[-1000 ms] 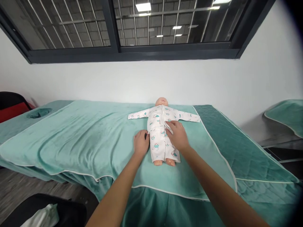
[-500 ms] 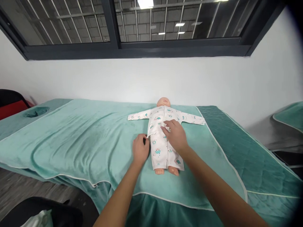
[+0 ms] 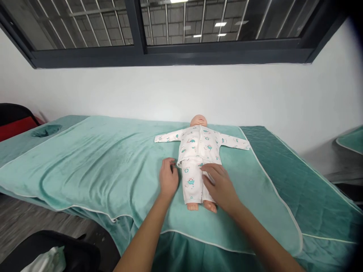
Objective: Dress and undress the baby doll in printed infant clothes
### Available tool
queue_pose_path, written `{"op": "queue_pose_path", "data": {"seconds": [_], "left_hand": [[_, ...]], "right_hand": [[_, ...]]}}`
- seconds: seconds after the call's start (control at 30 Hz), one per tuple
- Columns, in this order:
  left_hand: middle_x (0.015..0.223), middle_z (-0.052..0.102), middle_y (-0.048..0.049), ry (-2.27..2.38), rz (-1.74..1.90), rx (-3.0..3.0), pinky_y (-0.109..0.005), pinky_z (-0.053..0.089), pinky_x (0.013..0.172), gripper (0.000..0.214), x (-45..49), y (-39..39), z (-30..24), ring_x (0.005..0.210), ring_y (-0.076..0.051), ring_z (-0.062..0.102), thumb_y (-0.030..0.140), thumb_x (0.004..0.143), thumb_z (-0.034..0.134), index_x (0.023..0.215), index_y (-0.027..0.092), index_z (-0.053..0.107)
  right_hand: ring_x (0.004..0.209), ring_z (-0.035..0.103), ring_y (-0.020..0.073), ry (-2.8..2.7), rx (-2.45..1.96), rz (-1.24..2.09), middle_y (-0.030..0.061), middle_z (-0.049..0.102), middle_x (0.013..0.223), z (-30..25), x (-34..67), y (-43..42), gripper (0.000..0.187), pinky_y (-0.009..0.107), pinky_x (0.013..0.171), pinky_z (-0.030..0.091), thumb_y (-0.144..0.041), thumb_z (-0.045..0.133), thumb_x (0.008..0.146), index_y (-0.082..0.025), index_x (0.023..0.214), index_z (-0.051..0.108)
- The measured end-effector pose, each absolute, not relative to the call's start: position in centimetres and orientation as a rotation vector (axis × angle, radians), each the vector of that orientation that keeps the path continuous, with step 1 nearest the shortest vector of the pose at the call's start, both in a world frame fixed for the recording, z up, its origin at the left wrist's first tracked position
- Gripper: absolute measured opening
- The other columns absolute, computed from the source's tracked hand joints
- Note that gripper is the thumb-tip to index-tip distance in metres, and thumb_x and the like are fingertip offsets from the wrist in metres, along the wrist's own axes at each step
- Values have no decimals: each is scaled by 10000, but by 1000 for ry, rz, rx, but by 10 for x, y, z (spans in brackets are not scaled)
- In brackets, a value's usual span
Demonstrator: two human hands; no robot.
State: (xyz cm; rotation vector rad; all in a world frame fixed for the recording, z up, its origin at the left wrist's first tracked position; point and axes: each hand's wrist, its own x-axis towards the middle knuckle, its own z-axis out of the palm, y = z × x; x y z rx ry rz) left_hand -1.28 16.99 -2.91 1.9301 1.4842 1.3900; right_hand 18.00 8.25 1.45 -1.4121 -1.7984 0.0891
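Doll [image 3: 198, 121] is face-up on the light green blanket [image 3: 133, 162], middle of your view, head toward the wall [image 3: 141, 90], feet toward you. It's in a patterned white top [image 3: 198, 145], sleeves spread to both sides, and matching trousers [image 3: 191, 183]. Top's hem overlaps the trouser waist; bare feet stick out below the legs.

Your left hand [image 3: 168, 179] is just beside the doll's hip, near the hem corner: fingers bent, thumb apart, nothing gripped that I can see. Your right hand [image 3: 222, 187] is over the other trouser leg, hiding part of it; fingers half curled, gap to the thumb, no cloth visibly pinched. Can't tell if those fingertips touch the trousers.

Blanket lies on the bed [image 3: 272, 173] under a barred window [image 3: 227, 22].
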Motion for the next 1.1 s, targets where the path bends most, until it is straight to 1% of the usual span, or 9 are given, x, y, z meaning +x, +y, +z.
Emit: {"op": "queue_pose_path", "data": {"seconds": [0.13,0.23,0.33,0.47,0.63,0.77,0.87,0.97,1.1], "left_hand": [[1022,635,-57,1524,1351,1922,-361,510,892,320,-12,169,-30,969,-201,628,73,813,418,1066,219,549],[995,649,-54,1533,1337,1913,-361,511,878,299,-13,169,-29,954,-204,630,88,816,421,1048,218,559],[990,651,-57,1534,1339,1899,-359,513,864,279,-13,169,-28,946,-206,630,106,826,422,1040,215,565],[986,660,-53,1539,1331,1880,-359,518,855,280,-14,168,-27,932,-203,635,109,833,422,1044,217,571],[989,670,-54,1546,1304,1898,-358,513,872,273,-14,169,-27,950,-204,639,109,831,426,1027,216,584],[983,681,-54,1552,1296,1908,-359,512,868,260,-14,170,-27,948,-208,642,122,838,428,1012,219,595],[980,686,-52,1540,1303,1893,-359,511,863,260,-13,170,-29,938,-208,642,127,838,432,1013,219,601],[973,689,-47,1526,1312,1883,-357,512,854,259,-13,170,-30,926,-205,640,127,838,431,1002,219,609],[970,685,-45,1525,1318,1870,-358,509,865,244,-12,169,-27,935,-205,636,131,847,436,994,220,609]], "right_hand": [[1108,557,252,-1921,-1407,285,47,640,1143,22,172,47,224,462,976,440,-159,588,842,-260,1040,608],[1054,569,247,-2062,-1474,291,31,646,1058,29,160,26,224,550,1066,355,-102,570,815,-255,978,593],[1024,572,255,-2149,-1524,130,44,639,1021,27,150,19,246,617,1110,278,-63,540,805,-242,970,576],[926,581,242,-2120,-1517,-29,44,633,907,20,144,24,222,598,1084,337,-43,481,835,-235,912,561],[837,584,187,-1966,-1406,152,-6,603,847,28,143,24,192,541,1116,344,-52,501,842,-244,852,515],[917,598,191,-1958,-1318,258,3,609,910,34,146,13,193,523,1124,344,-75,486,883,-255,936,532],[1096,571,216,-1919,-1295,366,47,604,1098,25,156,4,294,493,1085,408,-74,428,912,-278,1096,535],[1244,503,229,-1748,-1330,414,84,524,1291,6,171,-4,364,457,1038,471,-111,400,933,-301,1231,489],[1240,507,264,-1539,-1490,317,108,485,1328,-24,186,-6,373,489,997,500,-187,458,925,-296,1281,458]]}}
